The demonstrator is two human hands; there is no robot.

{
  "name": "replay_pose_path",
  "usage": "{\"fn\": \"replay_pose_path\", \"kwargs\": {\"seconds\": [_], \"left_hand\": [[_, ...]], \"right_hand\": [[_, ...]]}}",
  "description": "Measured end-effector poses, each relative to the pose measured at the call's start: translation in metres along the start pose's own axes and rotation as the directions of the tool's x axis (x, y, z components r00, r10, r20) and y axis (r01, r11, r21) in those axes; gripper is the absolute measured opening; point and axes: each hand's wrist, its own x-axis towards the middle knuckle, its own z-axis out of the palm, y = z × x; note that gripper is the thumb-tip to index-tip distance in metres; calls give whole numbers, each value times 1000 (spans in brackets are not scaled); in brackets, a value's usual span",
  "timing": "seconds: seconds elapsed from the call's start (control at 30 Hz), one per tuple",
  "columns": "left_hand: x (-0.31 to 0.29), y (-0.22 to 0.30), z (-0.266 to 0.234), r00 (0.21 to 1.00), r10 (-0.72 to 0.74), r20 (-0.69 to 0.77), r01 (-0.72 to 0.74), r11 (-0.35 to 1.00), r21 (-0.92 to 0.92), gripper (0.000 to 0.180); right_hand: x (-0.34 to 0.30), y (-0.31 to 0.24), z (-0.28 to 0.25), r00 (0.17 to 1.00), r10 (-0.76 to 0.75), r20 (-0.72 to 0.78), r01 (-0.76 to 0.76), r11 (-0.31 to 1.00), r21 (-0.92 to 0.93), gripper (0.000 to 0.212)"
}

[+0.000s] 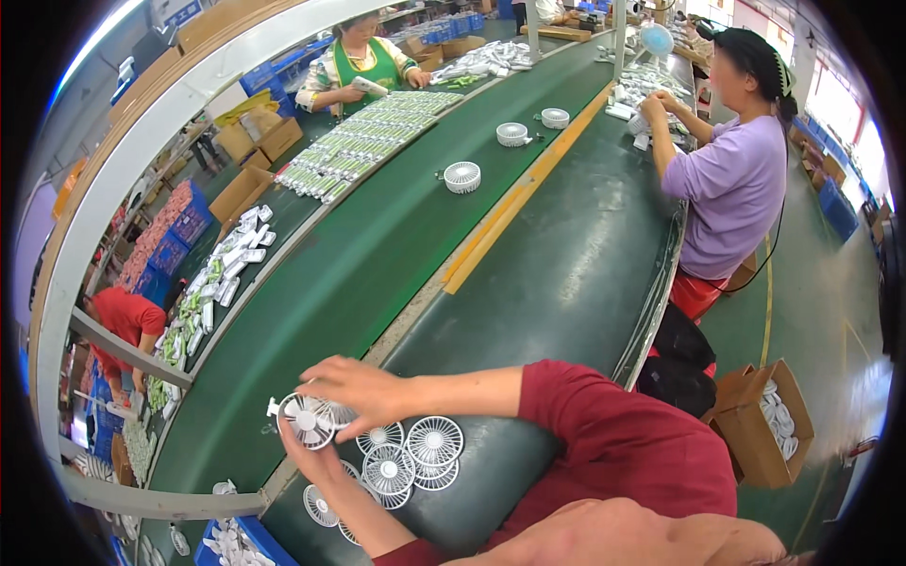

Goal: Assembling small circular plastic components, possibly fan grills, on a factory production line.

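At the near end of the bench, my left hand [316, 457] holds a small white fan head [308, 422] with its blades showing and a short stub at its side. My right hand [370, 394] reaches over it from the right, slightly blurred. Between its thumb and fingers is a white ribbed grille [342, 413], partly hidden by the hand and overlapping the fan head's right edge. Several loose round white fan grilles [388, 469] lie overlapped on the dark green bench beside my left forearm, which covers some of them.
A green conveyor belt [377, 274] runs along the left, carrying white fan heads [462, 177]. A yellow strip [510, 212] edges it. Across it, a co-worker [363, 71] stands behind rows of parts; another [731, 160] sits far right. A blue bin [243, 542] stands near left.
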Motion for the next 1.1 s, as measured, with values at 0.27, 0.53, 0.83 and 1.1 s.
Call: {"fn": "replay_pose_path", "kwargs": {"seconds": [0.27, 0.53, 0.83, 1.1], "left_hand": [[-55, 11, 63, 969, -235, 81, 248, 890, -383, 56], [-75, 3, 91, 963, 240, -120, -231, 969, 81, 51], [-80, 4, 94, 817, 576, -21, -527, 762, 376, 49], [-87, -7, 93, 790, 609, -68, -519, 724, 454, 49]], "right_hand": [[8, -18, 9, 991, -134, -30, 135, 990, 37, 76], [10, -24, 37, 984, 97, -152, -12, 877, 480, 63], [10, -28, 34, 997, -4, -75, 50, 780, 624, 70], [-4, -36, 39, 995, 39, -95, 45, 669, 742, 72]]}}
